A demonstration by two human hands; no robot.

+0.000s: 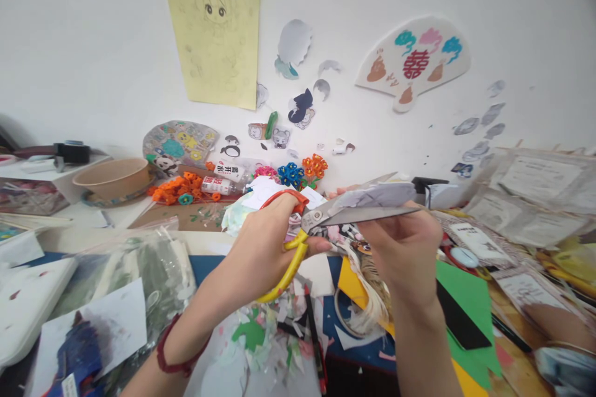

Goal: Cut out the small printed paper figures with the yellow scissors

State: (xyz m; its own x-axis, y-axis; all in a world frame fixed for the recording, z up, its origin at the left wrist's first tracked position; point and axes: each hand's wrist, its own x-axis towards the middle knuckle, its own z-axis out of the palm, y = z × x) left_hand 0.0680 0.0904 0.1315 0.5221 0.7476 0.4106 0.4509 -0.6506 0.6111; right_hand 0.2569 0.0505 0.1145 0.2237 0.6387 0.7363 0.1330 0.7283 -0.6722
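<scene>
My left hand (261, 245), with a dark red cord bracelet (174, 347) at its wrist, is closed around the red and yellow handles of a pair of scissors (315, 217). The blades are spread apart and point right. Between them lies a piece of white paper (379, 196) with faint lines on it. My right hand (405, 248) pinches that paper from behind and below, near the blade tips; its fingertips are partly hidden. Beneath both hands, paper scraps (274, 329) and a green cut-out (250, 335) are heaped on the desk.
A blue glue gun (79, 353) lies at lower left. Behind the hands are pipe-cleaner flowers (291, 177) and a round tan container (112, 177). Green card (470, 304) and a tape roll (347, 316) lie to the right. Another person's hand (554, 322) rests at the right edge.
</scene>
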